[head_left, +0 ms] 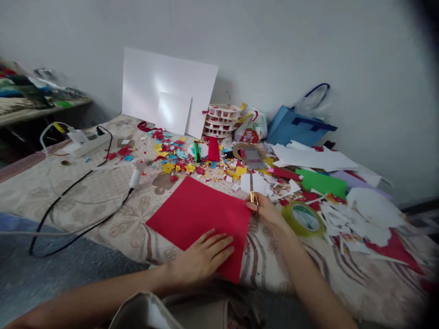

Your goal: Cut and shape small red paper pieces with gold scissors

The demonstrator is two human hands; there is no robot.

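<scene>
A large red sheet of paper [202,210] lies on the patterned tablecloth at the table's front edge. My left hand [210,253] rests flat on its lower part, fingers stretched out. At the sheet's right corner, my right hand [262,206] is closed round a pair of scissors [252,191] with gold handles; the blades point away from me. The fingers of that hand also touch the red corner or lie right beside it. A roll of clear yellowish tape [303,218] lies to the right of my right wrist.
Colourful paper scraps [178,157] litter the middle. A hot glue gun [137,174] with a black cord lies left, near a white power strip [87,142]. Behind stand white boards [144,82], a tiered white round structure [221,119] and a blue bag [291,125]. Paper offcuts [363,219] cover the right.
</scene>
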